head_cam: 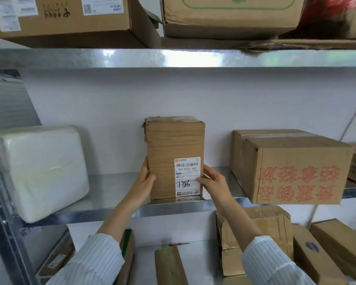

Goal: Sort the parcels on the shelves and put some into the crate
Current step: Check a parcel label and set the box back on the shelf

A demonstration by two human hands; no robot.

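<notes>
A tall brown cardboard parcel (174, 147) stands upright on the middle metal shelf (115, 190), its white shipping label with "7786" written on it facing me. My left hand (145, 178) grips its lower left edge, thumb on the front. My right hand (213, 181) grips its lower right edge, thumb resting on the label. Both forearms in striped white sleeves reach up from below. No crate is in view.
A white plastic-wrapped parcel (40, 171) sits at the left of the same shelf, a large carton with red print (292, 167) at the right. Big cartons (68, 17) fill the shelf above. Several brown parcels (255, 239) lie on the shelf below.
</notes>
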